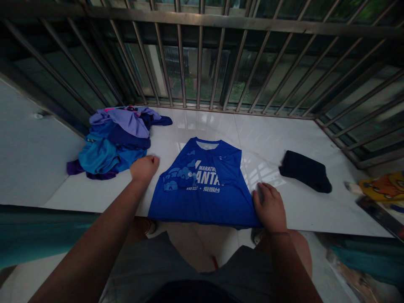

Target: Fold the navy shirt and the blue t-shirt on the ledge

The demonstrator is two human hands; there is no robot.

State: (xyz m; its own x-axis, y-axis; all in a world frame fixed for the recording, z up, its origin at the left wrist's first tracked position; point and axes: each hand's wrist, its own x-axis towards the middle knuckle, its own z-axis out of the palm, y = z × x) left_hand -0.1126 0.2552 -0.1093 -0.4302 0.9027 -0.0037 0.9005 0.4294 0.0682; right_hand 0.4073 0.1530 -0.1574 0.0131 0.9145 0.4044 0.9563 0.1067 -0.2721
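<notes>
A blue marathon shirt (pixel 202 189) with white lettering lies spread flat on a white ledge (pixel 268 139), both sleeves folded in over its front. My left hand (pixel 144 167) rests on the ledge just off the shirt's left edge, fingers curled, holding nothing that I can see. My right hand (pixel 269 207) lies palm down on the shirt's lower right corner at the ledge's front edge.
A heap of blue and purple clothes (pixel 116 143) sits at the back left of the ledge. A folded dark garment (pixel 305 170) lies to the right. Metal window bars (pixel 198 63) close off the far side. A yellow printed object (pixel 383 187) shows at the right edge.
</notes>
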